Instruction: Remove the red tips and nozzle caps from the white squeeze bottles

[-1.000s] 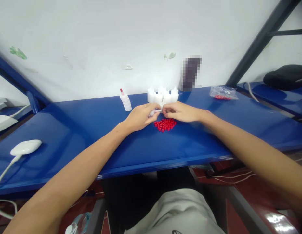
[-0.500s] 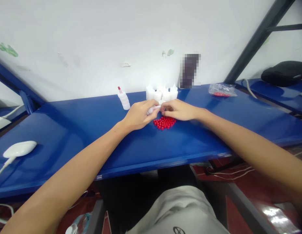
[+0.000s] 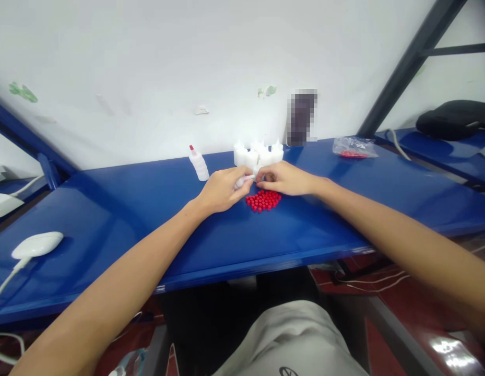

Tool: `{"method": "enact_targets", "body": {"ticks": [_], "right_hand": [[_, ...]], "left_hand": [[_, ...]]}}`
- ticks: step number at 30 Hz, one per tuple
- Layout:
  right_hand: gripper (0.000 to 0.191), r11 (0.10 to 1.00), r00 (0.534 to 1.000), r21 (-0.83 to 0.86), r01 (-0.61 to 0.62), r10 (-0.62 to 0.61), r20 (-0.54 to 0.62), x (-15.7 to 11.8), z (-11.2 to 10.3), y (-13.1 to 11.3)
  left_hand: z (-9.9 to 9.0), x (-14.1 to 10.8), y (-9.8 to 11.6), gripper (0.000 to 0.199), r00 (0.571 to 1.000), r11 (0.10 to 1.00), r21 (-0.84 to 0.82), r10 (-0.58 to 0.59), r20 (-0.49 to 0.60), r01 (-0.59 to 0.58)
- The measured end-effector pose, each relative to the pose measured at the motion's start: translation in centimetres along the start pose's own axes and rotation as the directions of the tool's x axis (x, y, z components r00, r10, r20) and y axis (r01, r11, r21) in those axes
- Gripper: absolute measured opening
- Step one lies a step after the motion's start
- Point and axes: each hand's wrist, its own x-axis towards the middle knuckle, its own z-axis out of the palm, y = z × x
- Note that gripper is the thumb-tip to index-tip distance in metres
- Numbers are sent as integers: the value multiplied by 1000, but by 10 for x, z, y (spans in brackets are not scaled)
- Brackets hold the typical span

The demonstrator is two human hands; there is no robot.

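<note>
My left hand (image 3: pixel 223 192) is closed around a white squeeze bottle (image 3: pixel 239 182), which lies tilted in it with the thin nozzle pointing right. Just beyond the nozzle tip, my right hand (image 3: pixel 291 178) has its fingers bent together. Whatever those fingertips may hold is hidden. Below both hands lies a cluster of small red caps (image 3: pixel 263 201) on the blue table (image 3: pixel 226 235). Directly behind the hands, several white bottles (image 3: pixel 242 155) stand in a group. Farther left is a single white bottle (image 3: pixel 200 166) with a red cap on its nozzle.
A clear plastic bag (image 3: pixel 354 148) with red pieces lies at the back right. A dark pixelated object (image 3: pixel 302 119) leans on the white wall (image 3: pixel 148 68). At the left is a white device (image 3: pixel 37 244) with a cable. A black item (image 3: pixel 453 121) rests far right.
The view has shifted slightly. My left hand still holds the bottle, and my right hand stays by the nozzle with only a small shift of the fingers.
</note>
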Motion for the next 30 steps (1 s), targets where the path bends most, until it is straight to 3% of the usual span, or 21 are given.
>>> {"method": "enact_targets", "body": {"ticks": [12,21,30], "right_hand": [[25,987,985,-77,141,-132,110,-1,-5,2],[28,997,983,-3,79,-77,170,-2,-7,0],[18,998,992,22,53,-55,113,0,-3,3]], "left_hand": [[0,-1,-1,21,997,1000,10,-19,71,19],[1,-1,-4,26,994,998,40,-45,95,42],[0,0,-4,27,991,998,35,-52,127,48]]}}
